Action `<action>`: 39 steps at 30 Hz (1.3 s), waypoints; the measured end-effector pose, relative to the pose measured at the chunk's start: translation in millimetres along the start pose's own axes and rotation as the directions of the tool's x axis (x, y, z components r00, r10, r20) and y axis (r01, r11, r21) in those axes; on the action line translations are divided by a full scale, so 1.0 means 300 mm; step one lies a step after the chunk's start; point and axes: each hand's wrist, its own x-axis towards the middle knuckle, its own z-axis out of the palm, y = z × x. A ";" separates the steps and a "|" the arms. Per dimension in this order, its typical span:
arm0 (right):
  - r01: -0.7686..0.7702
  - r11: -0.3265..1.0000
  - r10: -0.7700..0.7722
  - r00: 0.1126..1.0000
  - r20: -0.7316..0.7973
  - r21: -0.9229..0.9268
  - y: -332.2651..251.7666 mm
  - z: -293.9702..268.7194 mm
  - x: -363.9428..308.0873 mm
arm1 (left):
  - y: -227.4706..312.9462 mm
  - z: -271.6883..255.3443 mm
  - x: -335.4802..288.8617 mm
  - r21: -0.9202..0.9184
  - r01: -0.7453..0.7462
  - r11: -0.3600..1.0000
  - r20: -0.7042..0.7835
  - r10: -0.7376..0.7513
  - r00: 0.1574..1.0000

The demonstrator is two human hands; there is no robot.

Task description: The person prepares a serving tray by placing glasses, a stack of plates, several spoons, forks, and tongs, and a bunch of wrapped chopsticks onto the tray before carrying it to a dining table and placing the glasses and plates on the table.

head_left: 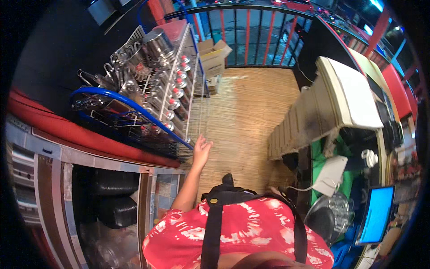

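My left hand (pixel 201 151) is stretched out with its fingers apart and nothing seen in them. It is beside the near lower corner of a wire rack (pixel 130 106) with a blue tube frame; whether the fingers touch it I cannot tell. On the rack stand several clear bottles (pixel 178 93) with white and red tops, in a row along its side. Metal utensils (pixel 127 80) and a large steel pot (pixel 157 42) crowd the upper shelf. My right hand does not show; the right arm is hidden beyond my red and white shirt.
Wooden floor (pixel 251 103) runs ahead to a black and red railing (pixel 248 38). An opened cardboard box (pixel 212 58) stands behind the rack. At right are a cream-coloured counter (pixel 309 107), a white device (pixel 330 177) with a cord, a round tray (pixel 319 219) with glasses and a lit blue screen (pixel 377 215).
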 end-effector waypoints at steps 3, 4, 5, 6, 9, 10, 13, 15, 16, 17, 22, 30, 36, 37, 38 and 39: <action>0.019 0.964 0.040 0.976 0.213 -0.267 -0.142 0.000 0.333 | -0.024 -0.213 0.208 -0.040 0.013 0.999 -0.005 -0.013 1.000; 0.013 0.947 0.069 0.968 0.242 -0.322 -0.175 -0.008 0.434 | -0.011 -0.255 0.267 -0.042 0.016 0.999 -0.030 -0.018 0.999; 0.007 0.930 0.097 0.960 0.262 -0.369 -0.203 -0.023 0.532 | 0.002 -0.282 0.325 -0.034 0.029 0.999 -0.018 -0.030 0.999; 0.004 0.914 0.120 0.953 0.278 -0.406 -0.230 -0.038 0.626 | 0.020 -0.303 0.385 -0.027 0.039 0.999 -0.011 -0.040 0.999; 0.004 0.867 0.177 0.933 0.315 -0.498 -0.301 -0.094 0.916 | 0.111 -0.299 0.591 -0.063 0.129 0.990 0.108 -0.122 0.987; 0.005 0.850 0.197 0.925 0.326 -0.526 -0.322 -0.121 1.022 | 0.148 -0.277 0.671 0.088 0.114 0.990 0.127 -0.125 0.984; 0.059 0.826 0.173 0.919 0.353 -0.561 -0.398 -0.206 1.379 | 0.084 -0.190 0.930 0.251 0.116 0.961 0.177 -0.163 0.971; 0.208 0.913 -0.072 0.929 0.362 -0.351 -0.393 -0.253 1.701 | -0.016 -0.106 1.135 0.170 0.137 0.976 0.180 -0.168 0.969; 0.331 0.927 -0.254 0.900 0.355 -0.175 -0.359 -0.265 1.891 | -0.028 -0.053 1.243 0.159 0.136 0.978 0.198 -0.167 0.966; 0.307 0.950 -0.277 0.910 0.310 -0.052 -0.235 -0.254 2.105 | -0.019 0.000 1.354 0.156 0.131 0.979 0.220 -0.163 0.962; -0.021 0.848 0.212 0.929 0.303 -0.529 -0.250 -0.866 2.651 | -0.140 0.196 1.708 0.199 0.382 0.902 0.072 -0.402 0.913; -0.082 0.721 0.312 0.925 0.216 -0.688 -0.653 -1.497 3.575 | -0.068 0.433 2.118 0.092 0.701 0.707 -0.055 -0.699 0.713; 0.148 0.705 0.204 0.894 0.398 -0.694 -1.115 -1.426 4.150 | 0.145 0.510 2.733 -0.074 0.583 0.809 -0.052 -0.587 0.808; 0.196 0.694 0.193 0.876 0.441 -0.693 -1.190 -1.395 4.229 | 0.226 0.508 2.867 -0.105 0.534 0.839 -0.044 -0.540 0.840; 0.243 0.682 0.181 0.858 0.481 -0.690 -1.268 -1.363 4.304 | 0.319 0.497 3.002 -0.135 0.482 0.866 -0.032 -0.490 0.871; 0.282 0.666 0.178 0.838 0.515 -0.690 -1.343 -1.341 4.374 | 0.442 0.479 3.135 -0.174 0.421 0.890 -0.014 -0.429 0.903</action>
